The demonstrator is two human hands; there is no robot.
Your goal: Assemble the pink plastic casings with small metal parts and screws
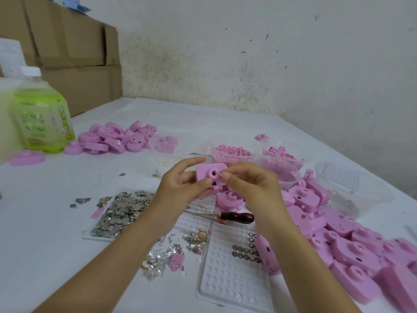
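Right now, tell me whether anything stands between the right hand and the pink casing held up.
Nothing visible does: the right hand pinches the pink casing at its right edge; the left hand grips its left side.

Pink casing (211,175) pinched between left hand (180,186) and right hand (250,184)

Soft, even light fills the scene, and the white tabletop (45,211) reads bright, with only faint, diffuse shadow under the forearms. The left hand (180,188), right hand (252,184) and the pink plastic casing (209,175) between them are clearest. The green plastic bottle (42,123) at far left is smeared, the heap of pink casings (361,256) at lower right softens, and the brown cardboard boxes (74,53) lean with wide-angle bending. Small glints show on the loose silver metal parts (121,213).
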